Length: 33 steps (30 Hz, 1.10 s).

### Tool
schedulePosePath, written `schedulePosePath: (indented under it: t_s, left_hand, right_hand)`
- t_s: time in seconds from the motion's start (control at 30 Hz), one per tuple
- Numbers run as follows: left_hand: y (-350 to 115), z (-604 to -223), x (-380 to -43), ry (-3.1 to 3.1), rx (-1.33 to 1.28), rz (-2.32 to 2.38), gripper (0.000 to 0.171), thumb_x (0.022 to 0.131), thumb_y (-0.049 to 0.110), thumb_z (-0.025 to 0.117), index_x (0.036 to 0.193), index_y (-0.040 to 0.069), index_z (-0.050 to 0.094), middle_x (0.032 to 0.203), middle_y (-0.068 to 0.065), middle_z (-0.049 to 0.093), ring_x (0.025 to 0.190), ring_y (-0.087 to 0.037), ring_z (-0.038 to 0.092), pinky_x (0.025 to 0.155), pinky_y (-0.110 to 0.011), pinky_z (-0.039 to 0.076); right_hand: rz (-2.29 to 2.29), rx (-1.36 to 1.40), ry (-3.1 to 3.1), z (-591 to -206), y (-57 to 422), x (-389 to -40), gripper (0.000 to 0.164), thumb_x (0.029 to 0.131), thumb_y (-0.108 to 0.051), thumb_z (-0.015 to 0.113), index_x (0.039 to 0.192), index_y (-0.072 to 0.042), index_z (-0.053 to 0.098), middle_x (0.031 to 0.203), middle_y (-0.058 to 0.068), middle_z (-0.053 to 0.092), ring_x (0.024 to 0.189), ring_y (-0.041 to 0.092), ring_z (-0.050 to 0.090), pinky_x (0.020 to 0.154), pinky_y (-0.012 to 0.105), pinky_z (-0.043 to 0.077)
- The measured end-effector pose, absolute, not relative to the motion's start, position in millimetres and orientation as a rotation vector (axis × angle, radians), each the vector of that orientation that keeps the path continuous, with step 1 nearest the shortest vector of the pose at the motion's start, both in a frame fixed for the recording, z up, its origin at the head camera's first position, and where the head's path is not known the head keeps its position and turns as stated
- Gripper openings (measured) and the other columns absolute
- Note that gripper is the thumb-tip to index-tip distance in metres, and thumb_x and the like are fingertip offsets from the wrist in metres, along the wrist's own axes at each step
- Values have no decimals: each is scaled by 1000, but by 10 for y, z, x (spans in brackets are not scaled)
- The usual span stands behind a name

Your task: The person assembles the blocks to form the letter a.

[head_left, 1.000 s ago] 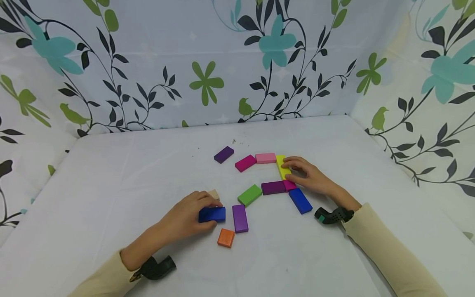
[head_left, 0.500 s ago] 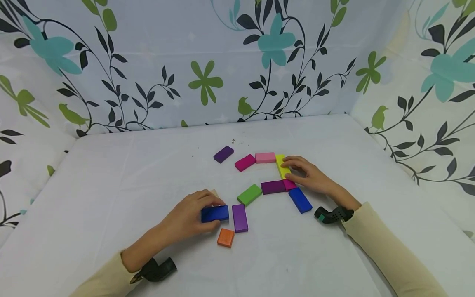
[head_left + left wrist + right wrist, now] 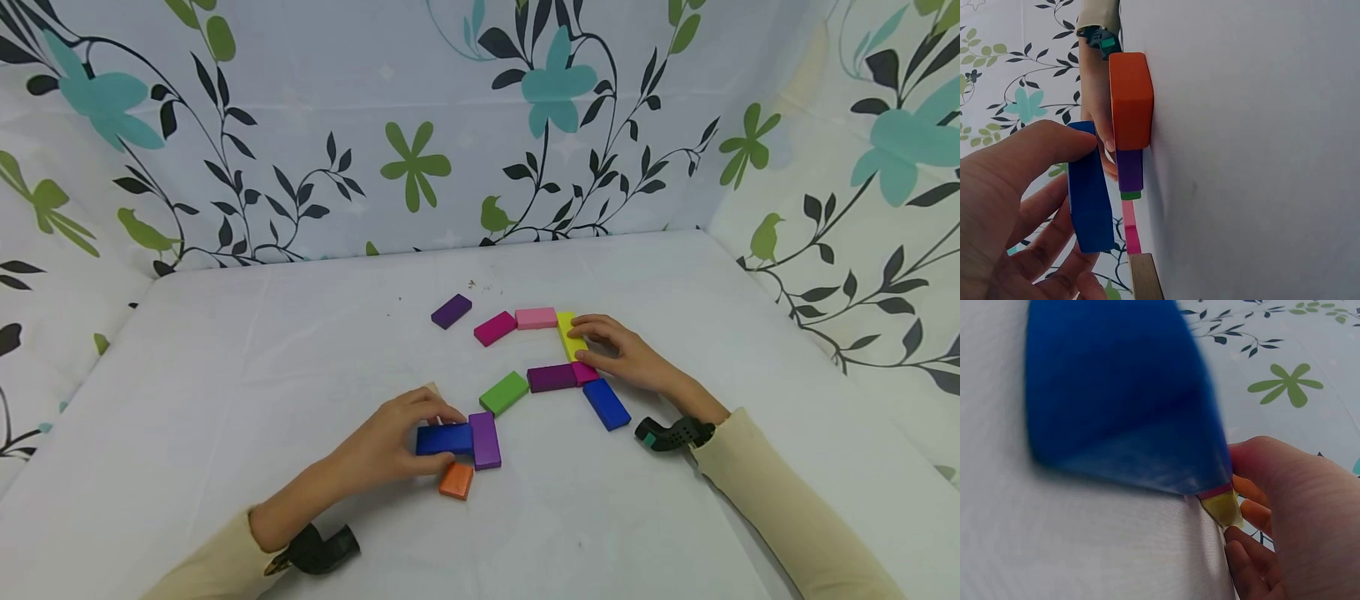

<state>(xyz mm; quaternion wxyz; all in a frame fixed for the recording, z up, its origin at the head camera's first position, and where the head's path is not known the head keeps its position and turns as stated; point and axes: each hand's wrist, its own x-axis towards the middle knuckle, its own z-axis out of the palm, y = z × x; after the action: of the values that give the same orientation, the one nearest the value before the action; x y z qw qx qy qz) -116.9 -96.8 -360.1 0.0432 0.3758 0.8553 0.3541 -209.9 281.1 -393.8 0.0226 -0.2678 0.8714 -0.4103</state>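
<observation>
My left hand [image 3: 405,437] holds a blue block [image 3: 442,439] between thumb and fingers. In the left wrist view this blue block [image 3: 1090,194] is raised off the table. From the head, its right end meets or overlaps the edge of a purple block [image 3: 485,442]; contact cannot be told. An orange block [image 3: 456,483] lies just below, partly covered by the thumb. My right hand [image 3: 618,354] has its thumb and fingertips on a yellow block [image 3: 568,333], beside a magenta block [image 3: 585,374]. The right wrist view shows the fingers curled near the yellow block [image 3: 1225,509].
A row runs through a green block [image 3: 504,393], a dark purple block [image 3: 552,378] and a second blue block [image 3: 607,404]. Farther back lie pink [image 3: 536,318], crimson [image 3: 495,329] and violet [image 3: 452,311] blocks. A wooden block [image 3: 1146,275] sits behind the left hand.
My left hand has carried the blue block to the right, up to the purple block, and its thumb now covers part of the orange block. The right hand stays on the yellow block.
</observation>
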Motion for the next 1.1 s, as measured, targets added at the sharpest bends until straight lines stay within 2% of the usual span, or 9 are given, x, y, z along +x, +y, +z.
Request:
schedulePosePath:
  t_s: [0.2,0.67,1.1]
  left_hand:
    - [-918,-3593,-1139,2596,1181,1109,35,81,18,79,115,15,69,106,4,60,98,-11,55,83,-29,52]
    - [-773,-3500,-1112,2460,1210,1131,33,86,16,75,118,15,68,115,1,60,111,-16,55,88,-25,52]
    - [-624,-3507,-1114,2435,1288,1064,34,87,21,75,120,17,67,116,2,61,110,-13,55,89,-25,51]
  right_hand:
    - [-1280,-848,2693,-3966,2823,-2105,35,94,-7,62,128,-1,58,144,18,42,136,36,39,109,47,33]
    - [-1269,-848,2699,-3935,2823,-2097,35,95,-7,62,129,-1,57,145,18,42,137,37,38,110,49,32]
    - [-1290,-862,2686,-3964,2828,-2110,34,94,-6,62,128,-1,58,145,17,42,136,36,39,110,46,33]
